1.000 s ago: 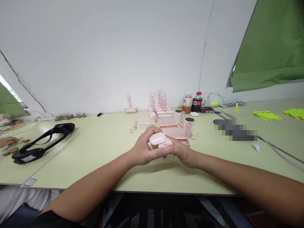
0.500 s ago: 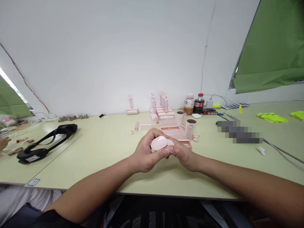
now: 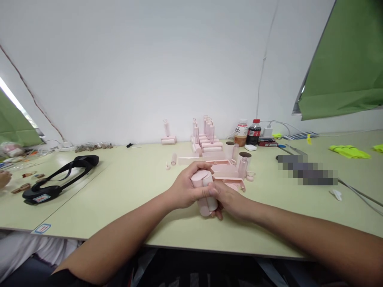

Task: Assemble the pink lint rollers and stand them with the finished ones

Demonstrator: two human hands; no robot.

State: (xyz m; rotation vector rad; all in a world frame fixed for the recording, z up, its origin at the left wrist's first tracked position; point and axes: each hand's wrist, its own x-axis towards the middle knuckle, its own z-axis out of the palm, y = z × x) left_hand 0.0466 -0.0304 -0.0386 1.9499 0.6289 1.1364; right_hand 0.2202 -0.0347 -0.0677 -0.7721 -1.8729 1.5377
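Both hands are wrapped round a pale pink and white lint roller (image 3: pixel 206 209), held tilted above the table's near middle. My left hand (image 3: pixel 186 188) closes on its left and upper side, with the thumb across the front. My right hand (image 3: pixel 232 200) grips its right side, and some of its fingers are hidden behind it. Just beyond the hands lie open pink roller cases (image 3: pixel 239 182), partly covered by my right hand. White sticky rolls (image 3: pixel 243 158) with dark cores stand near a clear pink handle (image 3: pixel 242 169).
Several pink lint rollers (image 3: pixel 212 147) with upright handles stand by the wall. A cola bottle (image 3: pixel 253 133) and a white-capped bottle (image 3: pixel 241 134) are right of them. A black head strap (image 3: pixel 56 179) lies left. Another person's hand (image 3: pixel 4 179) shows at the far left.
The lint roller has turned in my hands, from its rounded end facing me to its long side showing. My view has shifted slightly.
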